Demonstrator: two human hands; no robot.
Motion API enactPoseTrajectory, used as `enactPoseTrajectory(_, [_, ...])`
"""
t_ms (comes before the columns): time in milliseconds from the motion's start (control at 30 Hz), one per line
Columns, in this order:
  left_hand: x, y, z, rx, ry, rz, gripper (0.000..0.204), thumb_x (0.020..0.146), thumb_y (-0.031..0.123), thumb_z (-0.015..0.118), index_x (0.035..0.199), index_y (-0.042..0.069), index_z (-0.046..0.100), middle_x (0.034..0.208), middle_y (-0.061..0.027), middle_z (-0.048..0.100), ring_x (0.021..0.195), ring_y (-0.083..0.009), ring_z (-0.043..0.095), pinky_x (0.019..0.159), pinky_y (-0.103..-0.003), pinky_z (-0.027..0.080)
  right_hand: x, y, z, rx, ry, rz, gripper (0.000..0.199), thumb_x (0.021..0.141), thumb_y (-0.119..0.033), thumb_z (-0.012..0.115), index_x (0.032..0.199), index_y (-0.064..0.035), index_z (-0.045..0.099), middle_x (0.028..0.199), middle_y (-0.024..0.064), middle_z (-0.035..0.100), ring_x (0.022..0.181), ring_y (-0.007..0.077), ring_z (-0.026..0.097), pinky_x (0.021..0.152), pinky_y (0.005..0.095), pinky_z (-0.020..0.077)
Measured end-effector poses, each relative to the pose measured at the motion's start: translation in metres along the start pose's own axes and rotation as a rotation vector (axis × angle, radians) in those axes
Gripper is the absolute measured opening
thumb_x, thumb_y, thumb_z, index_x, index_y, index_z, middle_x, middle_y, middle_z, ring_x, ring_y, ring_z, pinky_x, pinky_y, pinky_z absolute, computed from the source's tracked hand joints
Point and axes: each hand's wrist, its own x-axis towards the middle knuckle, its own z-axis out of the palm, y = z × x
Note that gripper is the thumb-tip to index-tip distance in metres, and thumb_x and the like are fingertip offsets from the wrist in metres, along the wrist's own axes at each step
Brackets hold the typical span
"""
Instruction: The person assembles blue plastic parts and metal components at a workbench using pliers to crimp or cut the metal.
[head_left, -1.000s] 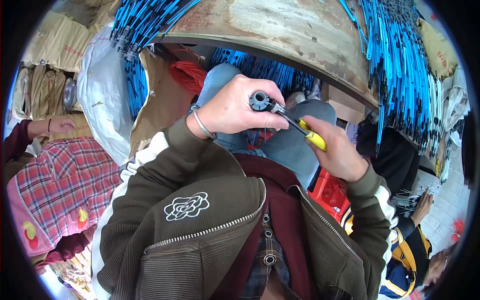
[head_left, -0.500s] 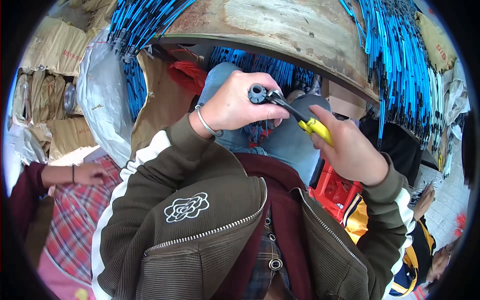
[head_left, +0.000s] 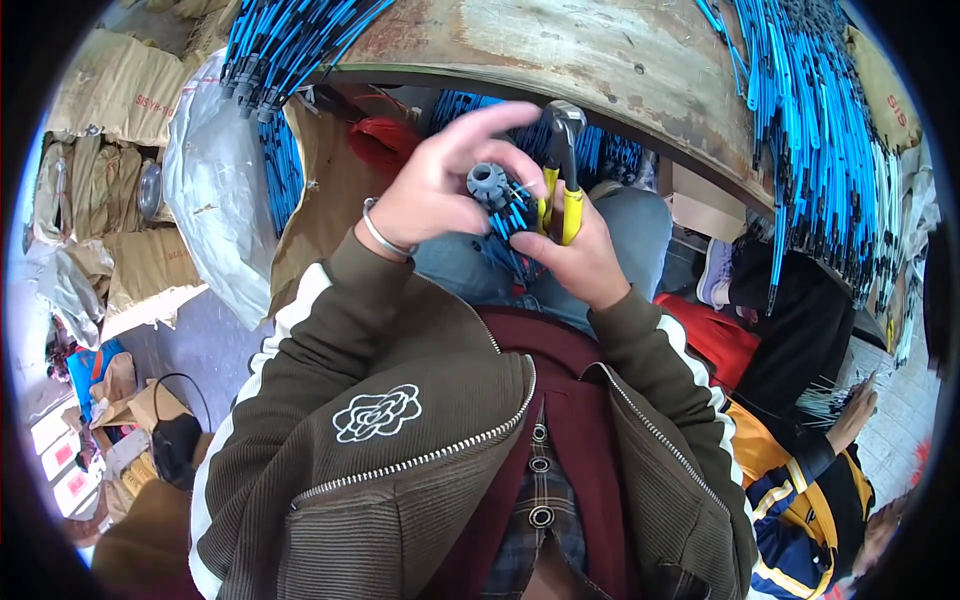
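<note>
My left hand (head_left: 435, 190) holds a small grey ridged plastic part (head_left: 487, 183) between thumb and fingers, with thin wires sticking out of it. My right hand (head_left: 578, 258) grips yellow-handled pliers (head_left: 560, 170), their metal jaws pointing up and away beside the grey part. A bundle of blue and black cables (head_left: 510, 235) lies across my lap just under both hands. Both hands are raised in front of my chest, close together.
A worn wooden table (head_left: 560, 45) curves ahead, with many blue cables (head_left: 810, 130) draped over its right side and more (head_left: 285, 50) at its left. Sacks (head_left: 120, 100) and a clear plastic bag (head_left: 215, 180) stand left. Another person (head_left: 810, 470) in a yellow and blue jacket sits right.
The pliers have swung from lying across toward the grey part to standing upright. My left hand has opened its fingers around the part. The person in the plaid shirt at left is gone from view.
</note>
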Motion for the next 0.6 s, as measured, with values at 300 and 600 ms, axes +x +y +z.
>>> enactPoseTrajectory(300, [-0.008, -0.022, 0.005, 0.076, 0.122, -0.07, 0.036, 0.073, 0.009, 0.068, 0.104, 0.001, 0.05, 0.094, -0.0101, 0.06, 0.095, -0.0204, 0.056, 0.088, -0.036, 0.044, 0.003, -0.009, 0.0, -0.062, 0.067, -0.036, 0.057, 0.071, -0.017, 0.075, 0.116, -0.0003, 0.044, 0.108, 0.0099, 0.054, 0.096, 0.0176, 0.054, 0.086, 0.0304, 0.0428])
enactPoseTrajectory(600, [0.011, -0.011, 0.009, -0.021, 0.108, -0.099, 0.028, 0.073, 0.006, 0.069, 0.094, 0.003, 0.05, 0.089, -0.0067, 0.059, 0.086, -0.0165, 0.057, 0.081, -0.032, 0.045, -0.036, -0.05, -0.052, 0.298, 0.095, 0.191, 0.065, 0.07, 0.001, 0.065, 0.128, -0.0042, 0.035, 0.119, 0.0145, 0.044, 0.108, 0.0272, 0.047, 0.097, 0.0421, 0.0368])
